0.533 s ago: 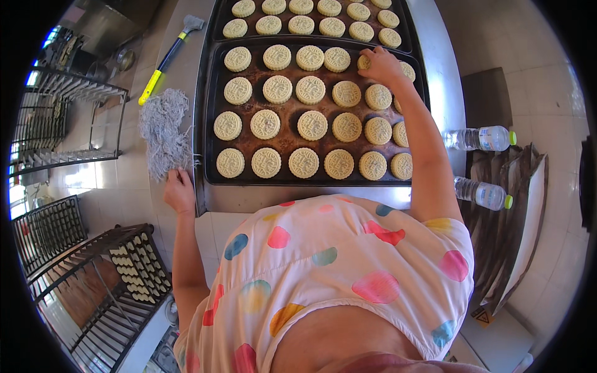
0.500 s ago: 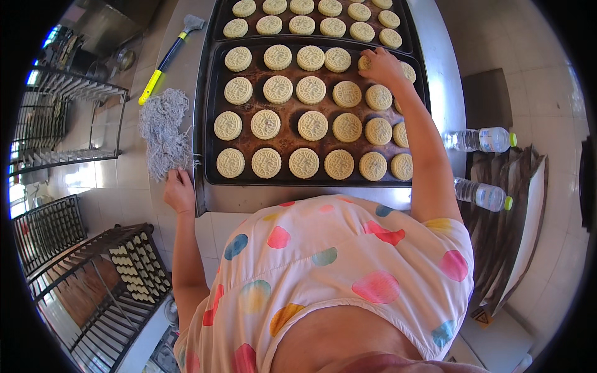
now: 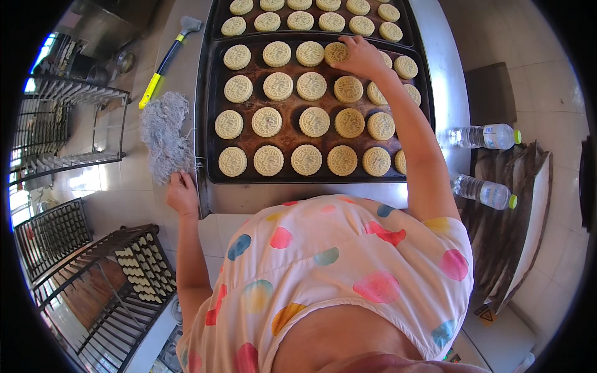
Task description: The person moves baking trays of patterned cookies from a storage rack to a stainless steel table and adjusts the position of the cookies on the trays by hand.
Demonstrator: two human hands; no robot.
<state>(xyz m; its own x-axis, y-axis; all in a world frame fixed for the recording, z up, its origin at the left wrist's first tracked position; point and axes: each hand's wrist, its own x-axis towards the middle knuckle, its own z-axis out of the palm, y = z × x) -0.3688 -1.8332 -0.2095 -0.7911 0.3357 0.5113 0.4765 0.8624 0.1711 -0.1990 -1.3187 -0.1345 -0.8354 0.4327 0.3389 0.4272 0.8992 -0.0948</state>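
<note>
Round cake (image 3: 334, 53): lying flat in the far row of the near tray (image 3: 290, 118), fourth from the left; its left edge is sitting right up against the third cake (image 3: 310, 54).
Surface: showing a pale top with a raised pattern and a scalloped rim.
Weight and feel, judged: I'm expecting it to be light, dry and a little soft, probably crumbly; not slippery, since the ridges should be giving my fingertips purchase.
Fragility, judged: the raised pattern and scalloped edge are looking easiest to spoil; a hard pinch could be denting or cracking them.
Best hold, judged: I'm favouring the side wall, fingers on the far rim and thumb on the near rim, pressure low and even, top left alone.
Right hand (image 3: 364, 59): spanning the cake's right side, fingers bent at its edge; I cannot tell whether I'm gripping it or only touching.
Left hand (image 3: 182, 196): resting by the counter's left edge, fingers bunched at the lower fringe of a grey mop head (image 3: 165, 133); whether I'm pinching strands, I cannot tell.
Outward: a far tray (image 3: 217, 17) of similar cakes is lying beyond; a yellow-and-black handle (image 3: 165, 65) is lying above the mop head; two clear bottles (image 3: 491, 135) are lying on the right.
</note>
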